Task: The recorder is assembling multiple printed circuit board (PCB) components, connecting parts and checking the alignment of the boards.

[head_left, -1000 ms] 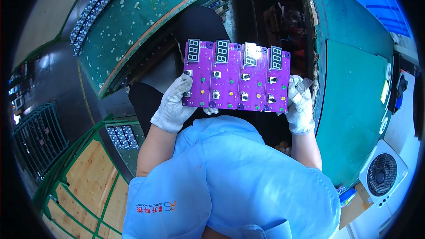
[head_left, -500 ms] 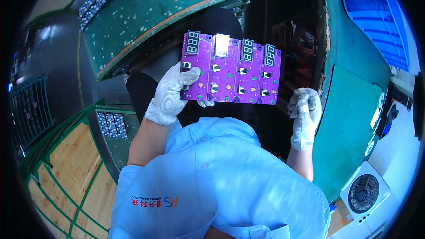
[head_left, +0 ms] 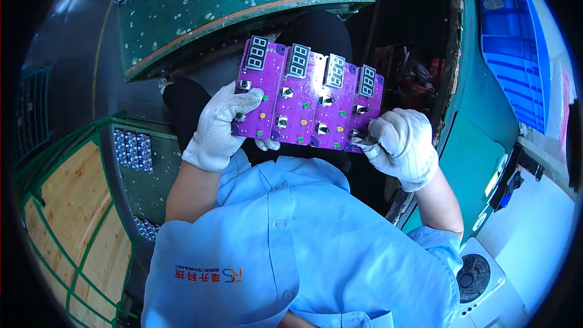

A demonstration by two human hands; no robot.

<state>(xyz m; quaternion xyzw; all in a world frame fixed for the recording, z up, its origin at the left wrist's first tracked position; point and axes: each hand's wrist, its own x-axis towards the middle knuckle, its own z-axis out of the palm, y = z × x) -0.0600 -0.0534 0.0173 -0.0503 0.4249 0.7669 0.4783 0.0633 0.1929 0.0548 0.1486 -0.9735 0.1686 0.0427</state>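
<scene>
The right hand (head_left: 401, 149), off the purple board (head_left: 310, 94) half a second ago, now pinches its near right corner again. The left hand (head_left: 220, 124) grips the board's left end, thumb on top, fingers curled beneath. The board sits between both gloves, above the lap.

A purple circuit board panel (head_left: 310, 100) with four numeric displays, small knobs and coloured dots is held tilted, face up, above the lap.

Four small grey numeric displays (head_left: 312, 64) line the purple board's (head_left: 303, 115) top edge.
</scene>
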